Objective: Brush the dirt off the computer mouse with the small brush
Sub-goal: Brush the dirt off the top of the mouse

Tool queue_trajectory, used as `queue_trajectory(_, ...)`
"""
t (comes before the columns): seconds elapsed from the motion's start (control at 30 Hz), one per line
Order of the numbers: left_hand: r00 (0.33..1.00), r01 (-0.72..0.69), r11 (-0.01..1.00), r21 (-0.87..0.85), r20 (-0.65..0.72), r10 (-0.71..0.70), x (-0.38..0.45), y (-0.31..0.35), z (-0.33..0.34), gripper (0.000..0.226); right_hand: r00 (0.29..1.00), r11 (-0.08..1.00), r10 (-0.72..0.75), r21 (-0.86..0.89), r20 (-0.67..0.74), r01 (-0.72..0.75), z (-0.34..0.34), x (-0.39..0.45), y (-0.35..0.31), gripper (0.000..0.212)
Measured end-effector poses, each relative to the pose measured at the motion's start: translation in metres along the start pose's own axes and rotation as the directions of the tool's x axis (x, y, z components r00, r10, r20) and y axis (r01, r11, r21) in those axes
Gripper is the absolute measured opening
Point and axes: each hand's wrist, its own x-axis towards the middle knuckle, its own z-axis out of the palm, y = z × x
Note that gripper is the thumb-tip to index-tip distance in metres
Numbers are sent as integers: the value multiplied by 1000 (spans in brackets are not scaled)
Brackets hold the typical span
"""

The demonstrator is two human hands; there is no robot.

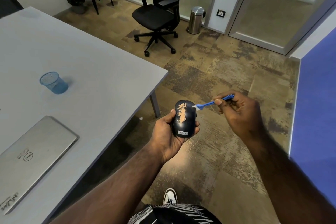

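Observation:
My left hand (167,132) grips a black computer mouse (187,120) from below, its top facing up, held over the floor beside the table. A streak of tan dirt (181,113) runs down the middle of the mouse. My right hand (240,112) pinches the handle of a small blue brush (211,103). The brush's white bristle tip (194,106) touches the mouse's upper right edge.
A grey table (91,71) stands to the left with a blue mesh cup (54,82) and a closed silver laptop (31,152) on it. A black office chair (158,14) and a steel bin (196,20) stand farther back. A blue wall (316,107) is at right.

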Motion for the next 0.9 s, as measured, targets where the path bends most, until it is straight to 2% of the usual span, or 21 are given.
queue_trajectory(0.1, 1000, -16, 1000, -10, -25, 16, 1, 1, -1, 45, 998, 999, 0, 35, 70, -2, 1, -9, -1, 10)
queue_trajectory(0.23, 1000, -10, 1000, -8, -18, 9, 1, 2, -2, 50, 999, 997, 5, 74, -39, -3, 0, -9, -9, 10)
queue_trajectory(0.3, 1000, -5, 1000, -1, -19, 5, 2, 1, -1, 52, 999, 999, 3, 48, -47, 0, 2, -11, -12, 9)
queue_trajectory(0.6, 999, -48, 998, -48, -16, 47, 8, 2, -3, 48, 980, 988, -155, 37, 122, 151, 10, -35, -21, 15)
queue_trajectory(0.9, 996, -56, 991, -125, 63, 64, 12, -1, -4, 54, 994, 985, -108, 140, 33, 103, 9, -42, -26, 13)
